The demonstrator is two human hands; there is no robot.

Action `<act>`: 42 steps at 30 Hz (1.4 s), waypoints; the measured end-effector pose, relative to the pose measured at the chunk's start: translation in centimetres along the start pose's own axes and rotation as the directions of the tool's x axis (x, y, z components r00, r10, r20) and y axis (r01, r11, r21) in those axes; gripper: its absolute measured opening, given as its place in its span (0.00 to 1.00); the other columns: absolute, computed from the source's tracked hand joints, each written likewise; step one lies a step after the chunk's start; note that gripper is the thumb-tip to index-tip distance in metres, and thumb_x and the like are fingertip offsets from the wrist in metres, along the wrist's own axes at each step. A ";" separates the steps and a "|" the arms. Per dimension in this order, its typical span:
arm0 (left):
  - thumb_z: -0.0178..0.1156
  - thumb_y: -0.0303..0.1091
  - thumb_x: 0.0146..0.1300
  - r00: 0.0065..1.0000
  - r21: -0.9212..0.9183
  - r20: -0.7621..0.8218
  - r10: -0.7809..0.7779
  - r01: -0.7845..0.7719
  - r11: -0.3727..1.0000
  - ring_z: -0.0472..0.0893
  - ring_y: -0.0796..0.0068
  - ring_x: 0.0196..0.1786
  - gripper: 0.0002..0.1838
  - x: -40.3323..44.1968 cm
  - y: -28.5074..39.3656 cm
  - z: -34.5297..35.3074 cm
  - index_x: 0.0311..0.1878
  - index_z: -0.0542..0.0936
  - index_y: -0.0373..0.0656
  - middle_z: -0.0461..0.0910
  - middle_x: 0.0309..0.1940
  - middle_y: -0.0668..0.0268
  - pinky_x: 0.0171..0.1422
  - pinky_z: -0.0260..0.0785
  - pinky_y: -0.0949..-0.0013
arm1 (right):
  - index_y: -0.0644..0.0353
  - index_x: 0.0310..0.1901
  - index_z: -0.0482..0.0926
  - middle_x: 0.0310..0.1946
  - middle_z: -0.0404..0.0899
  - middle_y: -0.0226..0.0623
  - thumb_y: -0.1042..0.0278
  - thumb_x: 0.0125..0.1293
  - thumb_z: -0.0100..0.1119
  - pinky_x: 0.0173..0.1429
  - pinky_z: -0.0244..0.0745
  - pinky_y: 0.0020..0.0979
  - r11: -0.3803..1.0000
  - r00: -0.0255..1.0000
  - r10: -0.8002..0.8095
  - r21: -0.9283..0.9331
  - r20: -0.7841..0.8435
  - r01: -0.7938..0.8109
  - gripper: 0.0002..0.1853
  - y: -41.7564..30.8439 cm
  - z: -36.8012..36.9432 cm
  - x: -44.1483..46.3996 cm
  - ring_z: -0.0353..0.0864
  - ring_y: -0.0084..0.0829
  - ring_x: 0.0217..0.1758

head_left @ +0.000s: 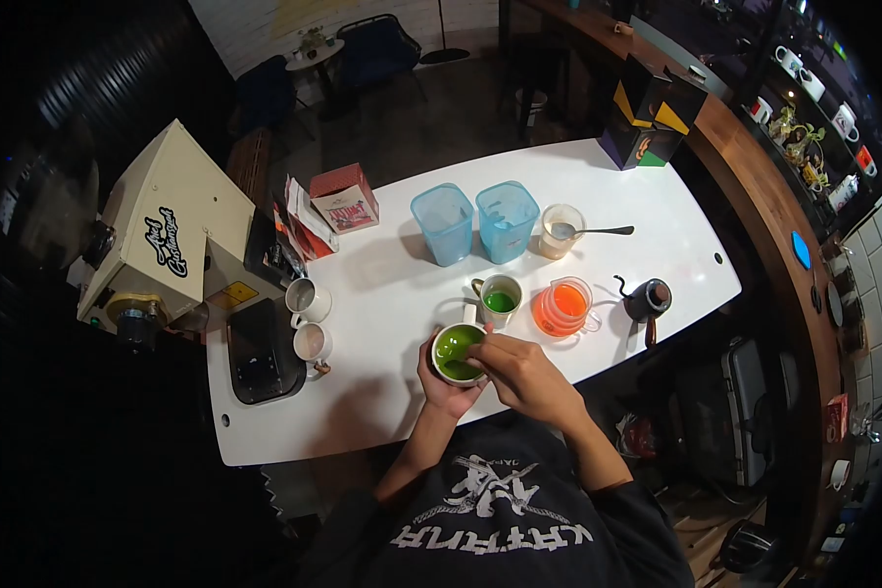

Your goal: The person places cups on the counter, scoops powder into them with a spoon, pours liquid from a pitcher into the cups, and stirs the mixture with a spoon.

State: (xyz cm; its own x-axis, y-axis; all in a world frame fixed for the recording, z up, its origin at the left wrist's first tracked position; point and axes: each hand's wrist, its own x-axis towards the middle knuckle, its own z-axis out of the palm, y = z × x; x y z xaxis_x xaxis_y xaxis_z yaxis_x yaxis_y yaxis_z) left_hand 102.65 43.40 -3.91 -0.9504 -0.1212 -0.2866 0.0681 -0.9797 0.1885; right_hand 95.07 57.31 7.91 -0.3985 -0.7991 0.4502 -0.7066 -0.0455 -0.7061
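Note:
My left hand [449, 396] is wrapped round a white mug [434, 355] of green liquid [453, 343], lifted near the table's front edge. Over its rim, my right hand [522, 372] pinches what appears to be a spoon, its dark lower end dipping into the liquid; the fingers hide most of it. Just beyond stands a second mug [501, 316] with green liquid at its bottom. To its right is a glass server [562, 308] of orange-red liquid.
Two blue pitchers [443, 225] and a jar [562, 233] with a spoon [608, 231] across it stand farther back. A black kettle [648, 300] is at right. Two more mugs [311, 302] sit left, beside a cream machine [171, 216]. A red-white box [346, 199] stands behind.

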 end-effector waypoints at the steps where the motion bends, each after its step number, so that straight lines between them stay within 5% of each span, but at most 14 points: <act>1: 0.46 0.61 0.69 0.999 -0.092 0.038 -0.010 0.014 0.996 0.83 0.60 0.50 0.32 0.1 -0.1 -0.8 0.56 0.81 0.42 0.83 0.52 0.58 0.59 0.74 0.52 | 0.69 0.47 0.77 0.33 0.75 0.48 0.82 0.60 0.59 0.41 0.72 0.43 1.000 0.999 -0.014 0.005 -0.042 0.014 0.12 0.1 0.2 0.2 0.78 0.50 0.37; 6: 0.46 0.62 0.69 0.983 -0.134 0.181 -0.012 0.036 0.990 0.83 0.62 0.51 0.33 -0.4 -0.5 0.8 0.58 0.80 0.42 0.83 0.53 0.58 0.57 0.76 0.56 | 0.69 0.47 0.77 0.33 0.75 0.47 0.83 0.60 0.58 0.41 0.72 0.43 0.992 0.993 0.066 -0.101 -0.094 -0.075 0.13 -0.2 -1.3 0.3 0.78 0.50 0.37; 14: 0.46 0.62 0.69 0.999 0.066 -0.042 0.026 -0.023 0.998 0.83 0.61 0.52 0.33 -0.5 -0.6 1.6 0.58 0.81 0.43 0.84 0.52 0.57 0.56 0.77 0.56 | 0.69 0.48 0.77 0.33 0.75 0.48 0.84 0.56 0.58 0.43 0.73 0.44 0.999 0.999 0.031 -0.019 0.020 -0.030 0.16 -0.7 -0.4 -0.8 0.78 0.51 0.38; 17: 0.45 0.63 0.69 0.998 -0.166 0.059 -0.035 0.045 0.985 0.83 0.61 0.51 0.32 0.1 -0.8 -1.0 0.55 0.82 0.44 0.84 0.51 0.58 0.56 0.77 0.55 | 0.69 0.48 0.77 0.33 0.75 0.47 0.84 0.56 0.58 0.43 0.73 0.44 0.997 0.996 0.063 -0.049 -0.067 -0.066 0.16 -0.3 -0.2 -0.1 0.78 0.51 0.37; 24: 0.45 0.63 0.69 0.994 -0.051 0.108 -0.026 0.031 0.998 0.83 0.61 0.51 0.32 -0.9 -0.9 1.6 0.54 0.82 0.44 0.84 0.50 0.58 0.55 0.77 0.57 | 0.69 0.47 0.77 0.33 0.75 0.47 0.84 0.58 0.58 0.42 0.73 0.44 0.979 0.991 0.113 -0.163 -0.075 -0.124 0.14 -1.4 -1.7 -0.9 0.78 0.51 0.36; 27: 0.45 0.63 0.70 0.999 0.017 -0.028 -0.043 0.043 0.999 0.83 0.61 0.52 0.32 -0.7 -0.9 1.9 0.53 0.82 0.43 0.84 0.49 0.59 0.55 0.77 0.58 | 0.70 0.47 0.77 0.33 0.75 0.47 0.83 0.59 0.59 0.42 0.73 0.43 0.996 0.998 0.059 -0.060 0.001 -0.058 0.13 -1.5 -1.5 -1.3 0.79 0.51 0.37; 30: 0.45 0.63 0.70 1.000 0.063 -0.025 -0.007 0.009 0.998 0.83 0.62 0.52 0.33 0.2 -1.4 0.0 0.56 0.81 0.44 0.83 0.54 0.58 0.56 0.77 0.58 | 0.69 0.47 0.77 0.33 0.75 0.47 0.83 0.59 0.59 0.42 0.73 0.43 0.998 0.998 0.055 -0.007 0.014 -0.055 0.13 -0.6 -0.4 -1.2 0.79 0.50 0.38; 32: 0.45 0.63 0.69 0.989 -0.116 0.142 -0.026 0.043 0.992 0.82 0.61 0.54 0.33 0.6 -1.5 -2.6 0.60 0.79 0.45 0.79 0.61 0.56 0.58 0.77 0.57 | 0.69 0.47 0.77 0.33 0.75 0.47 0.83 0.59 0.59 0.42 0.73 0.43 0.997 0.997 0.071 -0.030 -0.042 -0.072 0.13 -0.4 -0.7 -0.9 0.79 0.50 0.38; 35: 0.44 0.63 0.70 0.972 -0.103 0.232 -0.043 0.069 0.992 0.81 0.60 0.56 0.34 0.1 -1.7 -1.0 0.63 0.78 0.46 0.77 0.65 0.56 0.59 0.76 0.56 | 0.69 0.47 0.77 0.33 0.75 0.47 0.83 0.59 0.59 0.42 0.73 0.43 0.987 0.989 0.108 -0.109 -0.101 -0.119 0.13 -0.8 -1.6 -1.2 0.79 0.50 0.37; 42: 0.43 0.63 0.70 0.991 0.004 0.107 -0.074 0.074 0.997 0.81 0.59 0.57 0.33 0.1 -1.6 0.0 0.63 0.78 0.46 0.78 0.63 0.56 0.60 0.76 0.55 | 0.69 0.48 0.78 0.34 0.76 0.47 0.83 0.58 0.60 0.41 0.74 0.42 0.996 0.998 0.057 -0.072 -0.001 -0.057 0.14 -1.3 -1.5 -2.2 0.80 0.50 0.37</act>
State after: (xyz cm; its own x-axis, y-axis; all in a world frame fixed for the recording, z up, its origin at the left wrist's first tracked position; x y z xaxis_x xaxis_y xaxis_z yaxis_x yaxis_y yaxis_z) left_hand 102.49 44.92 -4.27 -0.9799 -0.0310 -0.1971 -0.0032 -0.9853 0.1709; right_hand 96.00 60.06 8.63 -0.4388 -0.7999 0.4095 -0.7230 0.0437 -0.6894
